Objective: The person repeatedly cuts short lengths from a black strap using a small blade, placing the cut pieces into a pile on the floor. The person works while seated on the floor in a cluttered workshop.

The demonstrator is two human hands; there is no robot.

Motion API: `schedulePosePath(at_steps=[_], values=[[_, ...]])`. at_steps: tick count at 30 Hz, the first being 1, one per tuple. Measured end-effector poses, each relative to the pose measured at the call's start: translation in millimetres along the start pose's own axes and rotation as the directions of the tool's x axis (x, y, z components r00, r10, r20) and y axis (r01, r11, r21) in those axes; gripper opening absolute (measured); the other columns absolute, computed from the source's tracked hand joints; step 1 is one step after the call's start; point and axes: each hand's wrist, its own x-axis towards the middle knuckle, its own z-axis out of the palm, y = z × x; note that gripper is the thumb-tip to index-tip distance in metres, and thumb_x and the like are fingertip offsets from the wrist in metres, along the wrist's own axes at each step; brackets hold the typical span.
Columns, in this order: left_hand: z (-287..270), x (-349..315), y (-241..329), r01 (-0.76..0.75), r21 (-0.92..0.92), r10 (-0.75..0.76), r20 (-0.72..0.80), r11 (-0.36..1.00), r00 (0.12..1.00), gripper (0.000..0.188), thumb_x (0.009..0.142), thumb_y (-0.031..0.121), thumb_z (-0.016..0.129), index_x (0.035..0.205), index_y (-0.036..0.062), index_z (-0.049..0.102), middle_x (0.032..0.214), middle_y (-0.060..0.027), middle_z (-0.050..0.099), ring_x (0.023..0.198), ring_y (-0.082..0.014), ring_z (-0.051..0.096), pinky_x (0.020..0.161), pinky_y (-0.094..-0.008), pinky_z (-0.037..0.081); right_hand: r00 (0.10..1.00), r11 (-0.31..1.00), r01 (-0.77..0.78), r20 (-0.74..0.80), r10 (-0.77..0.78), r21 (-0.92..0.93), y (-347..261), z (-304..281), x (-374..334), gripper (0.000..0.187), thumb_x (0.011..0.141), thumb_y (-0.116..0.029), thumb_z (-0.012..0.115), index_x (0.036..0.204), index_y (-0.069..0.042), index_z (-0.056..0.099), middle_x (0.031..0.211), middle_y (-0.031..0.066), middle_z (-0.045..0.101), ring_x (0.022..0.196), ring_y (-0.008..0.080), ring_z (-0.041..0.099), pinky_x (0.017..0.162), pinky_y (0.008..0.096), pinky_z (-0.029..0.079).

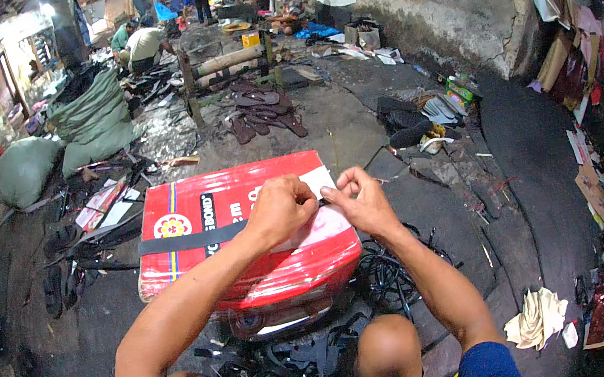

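In front of me stands a red carton (282, 168) with a coloured flower mark and shiny, crumpled sides. A flat black strap (186, 242) lies across its top from the left edge and passes behind my left wrist. Over the right part of the carton, my left hand (283, 206) is closed, thumb and fingers pinched together. My right hand (362, 200) faces it, thumb against curled forefinger. Both sets of fingertips meet at a dark strip, apparently the strap's end; its exact course under the fingers is hidden.
Cut black straps (293, 368) lie heaped between my knees. A tangle of thin black cords (397, 269) sits right of the carton. Dark soles (263, 106) are piled ahead, by a low wooden frame (227, 60). Stuffed green sacks (95, 116) stand far left; people (146, 46) work behind.
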Motion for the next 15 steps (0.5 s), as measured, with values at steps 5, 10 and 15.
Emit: schedulePosePath(at_steps=[5, 10, 15], values=[[15, 5, 16, -0.011, -0.187, 0.003, -0.043, 0.982, 0.999, 0.012, 0.080, 0.011, 0.078, 0.083, -0.0006, 0.076, 0.078, -0.0138, 0.069, 0.068, -0.0236, 0.068, 0.062, -0.0370, 0.053, 0.990, 0.986, 0.143, 0.024, -0.142, -0.088, 36, -14, 2, 0.028, 0.101, -0.030, 0.067, 0.084, -0.011, 0.055, 0.068, -0.0069, 0.050, 0.056, 0.0024, 0.043, 0.048, 0.0229, 0.034], [26, 1, 17, -0.037, -0.242, 0.005, -0.130, 0.969, 0.991, 0.010, 0.081, 0.009, 0.078, 0.082, -0.0010, 0.075, 0.077, -0.0130, 0.068, 0.069, -0.0219, 0.067, 0.062, -0.0352, 0.052, 0.886, 0.689, -0.463, 0.271, 0.376, 0.557, 12, -16, -11, 0.024, 0.103, -0.022, 0.062, 0.082, -0.017, 0.050, 0.064, -0.0070, 0.046, 0.047, 0.0039, 0.040, 0.039, 0.0215, 0.027], [29, 7, 18, -0.079, -0.275, 0.043, -0.133, 0.958, 0.990, 0.010, 0.081, 0.008, 0.077, 0.081, -0.0012, 0.073, 0.076, -0.0110, 0.067, 0.069, -0.0203, 0.066, 0.062, -0.0343, 0.051, 0.805, 0.537, -0.587, 0.365, 0.468, 0.605, -2, -24, -12, 0.036, 0.101, -0.050, 0.059, 0.087, -0.017, 0.055, 0.068, -0.0038, 0.055, 0.048, 0.0093, 0.046, 0.041, 0.0243, 0.035]])
